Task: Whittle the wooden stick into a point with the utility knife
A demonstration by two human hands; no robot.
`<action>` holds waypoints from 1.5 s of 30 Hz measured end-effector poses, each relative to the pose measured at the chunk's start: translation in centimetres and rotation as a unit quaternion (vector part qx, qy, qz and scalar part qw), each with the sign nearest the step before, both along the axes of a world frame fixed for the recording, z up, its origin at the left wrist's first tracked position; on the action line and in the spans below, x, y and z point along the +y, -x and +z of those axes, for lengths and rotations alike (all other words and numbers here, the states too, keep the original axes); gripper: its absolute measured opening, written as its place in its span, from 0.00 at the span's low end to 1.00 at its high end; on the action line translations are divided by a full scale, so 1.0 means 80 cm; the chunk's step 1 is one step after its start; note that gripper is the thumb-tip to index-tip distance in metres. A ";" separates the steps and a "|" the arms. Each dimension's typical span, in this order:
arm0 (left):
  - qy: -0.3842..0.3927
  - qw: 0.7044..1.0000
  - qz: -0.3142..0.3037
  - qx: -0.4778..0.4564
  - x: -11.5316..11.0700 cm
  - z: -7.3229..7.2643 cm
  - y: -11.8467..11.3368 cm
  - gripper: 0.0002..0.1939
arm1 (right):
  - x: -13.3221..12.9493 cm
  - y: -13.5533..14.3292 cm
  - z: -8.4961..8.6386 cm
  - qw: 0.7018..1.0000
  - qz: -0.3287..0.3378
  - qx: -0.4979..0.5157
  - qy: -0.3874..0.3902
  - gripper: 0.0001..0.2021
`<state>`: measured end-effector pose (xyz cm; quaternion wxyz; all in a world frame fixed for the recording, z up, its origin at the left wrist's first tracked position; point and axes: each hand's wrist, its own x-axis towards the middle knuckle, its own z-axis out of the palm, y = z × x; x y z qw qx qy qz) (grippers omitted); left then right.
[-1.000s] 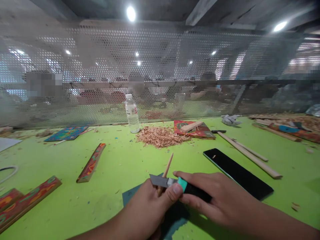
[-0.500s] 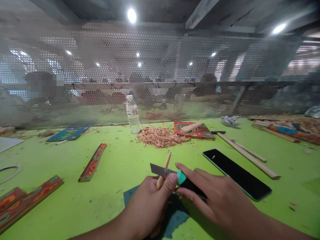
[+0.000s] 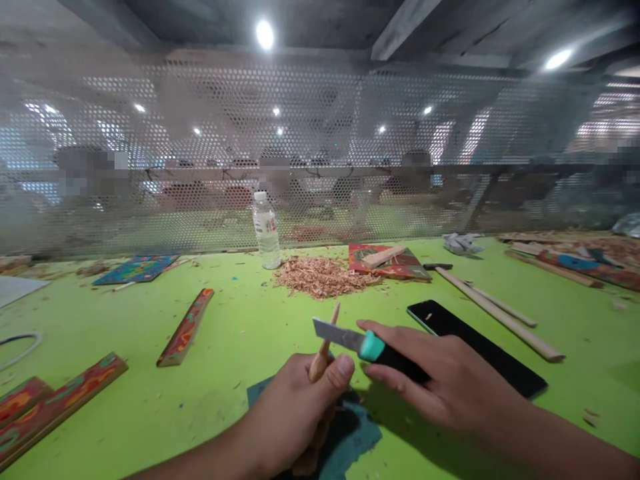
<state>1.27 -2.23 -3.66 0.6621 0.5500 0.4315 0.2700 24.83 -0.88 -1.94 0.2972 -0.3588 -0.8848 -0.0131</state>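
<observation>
**The thumb has come away from the knife**

The left hand (image 3: 295, 413) pinches a small wooden stick (image 3: 318, 367) between its thumb and fingers. The stick's thin, pointy end tips up and away, and its fat, round part shows just above the grip. The right hand (image 3: 450, 387) is closed around the black handle of a knife (image 3: 400, 361).

A moment ago, the left thumb was up against the knife. Now there is a gap between them, and the blade (image 3: 337, 335) sits nearer the pointy end. It crosses in front of the stick, but I can't tell if they touch. So the thumb does not look like it is pushing the blade now.

Under the left hand is a dark green sheet (image 3: 360, 433) on the bright green table (image 3: 225, 407). A black phone (image 3: 480, 343) lies beside the right hand. Farther off are a pile of wood shavings (image 3: 323, 279) and a water bottle (image 3: 267, 237).
</observation>
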 end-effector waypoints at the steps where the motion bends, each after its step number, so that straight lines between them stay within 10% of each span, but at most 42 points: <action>1: 0.000 1.000 -0.005 0.000 0.000 0.000 0.000 0.35 | 0.000 0.000 0.000 1.000 0.016 -0.011 0.014 0.20; 23: -0.003 0.997 0.056 0.050 -0.005 0.007 -0.014 0.38 | -0.010 0.008 -0.006 0.993 -0.055 0.012 -0.101 0.24; 38: -0.051 0.997 0.058 0.000 -0.017 0.008 -0.009 0.29 | 0.001 0.002 0.012 0.991 0.052 0.006 0.121 0.20; 45: -0.113 0.990 0.037 -0.081 -0.010 0.006 -0.008 0.20 | -0.001 0.000 -0.002 0.998 0.052 -0.027 0.015 0.26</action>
